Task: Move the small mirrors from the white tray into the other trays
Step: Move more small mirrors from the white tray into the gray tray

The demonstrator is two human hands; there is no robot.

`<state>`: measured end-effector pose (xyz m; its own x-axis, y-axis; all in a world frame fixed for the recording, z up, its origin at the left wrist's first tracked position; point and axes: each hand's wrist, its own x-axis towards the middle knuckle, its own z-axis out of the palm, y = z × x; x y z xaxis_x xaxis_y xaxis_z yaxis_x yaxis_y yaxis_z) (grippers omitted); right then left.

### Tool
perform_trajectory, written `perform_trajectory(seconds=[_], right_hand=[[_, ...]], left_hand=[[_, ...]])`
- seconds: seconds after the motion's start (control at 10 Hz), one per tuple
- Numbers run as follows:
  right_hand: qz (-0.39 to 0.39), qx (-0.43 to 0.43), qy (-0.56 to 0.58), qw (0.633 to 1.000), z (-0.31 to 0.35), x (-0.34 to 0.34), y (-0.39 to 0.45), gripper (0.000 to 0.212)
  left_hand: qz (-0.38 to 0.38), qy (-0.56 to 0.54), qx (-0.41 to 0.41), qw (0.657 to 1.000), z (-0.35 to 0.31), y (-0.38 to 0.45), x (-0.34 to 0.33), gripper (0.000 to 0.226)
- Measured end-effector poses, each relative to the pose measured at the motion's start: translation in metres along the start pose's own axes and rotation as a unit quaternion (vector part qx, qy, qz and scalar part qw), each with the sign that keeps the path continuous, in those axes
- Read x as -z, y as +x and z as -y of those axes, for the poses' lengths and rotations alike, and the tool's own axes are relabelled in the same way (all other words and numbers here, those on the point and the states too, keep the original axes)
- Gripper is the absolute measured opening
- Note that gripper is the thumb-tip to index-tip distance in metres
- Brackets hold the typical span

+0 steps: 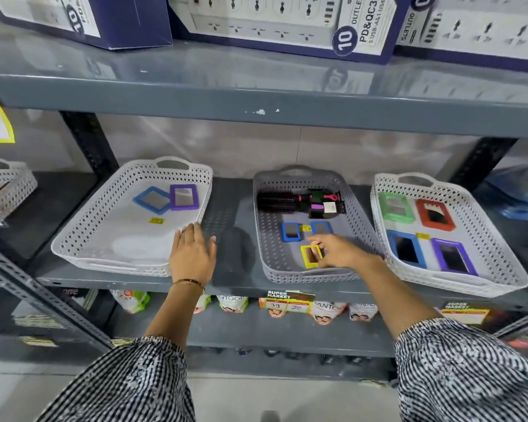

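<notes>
A white tray [83, 236] at the left of the shelf holds a blue-framed mirror [152, 200] and a purple-framed mirror [184, 197]. My left hand [192, 254] rests open on that tray's near right corner. In the grey tray [265, 257] at the middle lie two small blue-framed mirrors [291, 231], [320, 228] and a small yellow-framed mirror [311, 256]. My right hand [339, 251] pinches the yellow mirror's right edge inside the grey tray. A second white tray [500, 254] at the right carries green [396, 207], red [435, 215], blue [406, 248] and purple [453, 257] mirrors.
A black round hairbrush [276, 200] and other packed brushes [325, 203] lie at the back of the grey tray. Power-strip boxes [287, 22] stand on the shelf above. Another white basket [3, 184] sits at far left. Packets [326, 312] fill the shelf below.
</notes>
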<state>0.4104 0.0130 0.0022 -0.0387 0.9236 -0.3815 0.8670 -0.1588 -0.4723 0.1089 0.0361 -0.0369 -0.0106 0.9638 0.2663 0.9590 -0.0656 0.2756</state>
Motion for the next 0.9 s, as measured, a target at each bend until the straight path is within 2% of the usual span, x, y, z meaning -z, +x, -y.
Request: perform_trajectory(seconds=[0.4,0.6,0.7,0.9], right_hand=[[0.004,0.002,0.028,1.0,0.0,-0.002,0.0,0.07],[0.003,-0.002,0.041,0.999,0.0,-0.002,0.0,0.074],[-0.007,0.003,0.074,0.997,0.002,0.004,0.001,0.079],[-0.081,0.064,0.093,0.99,0.04,0.025,0.018,0.066]], left_hand=[[0.012,0.003,0.003,1.0,0.0,0.0,0.002,0.052],[0.012,-0.002,0.003,1.0,-0.001,-0.001,0.003,0.052],[0.016,-0.005,0.007,1.0,-0.001,-0.001,0.004,0.053],[-0.025,-0.1,0.062,0.993,-0.005,0.003,0.019,0.052]])
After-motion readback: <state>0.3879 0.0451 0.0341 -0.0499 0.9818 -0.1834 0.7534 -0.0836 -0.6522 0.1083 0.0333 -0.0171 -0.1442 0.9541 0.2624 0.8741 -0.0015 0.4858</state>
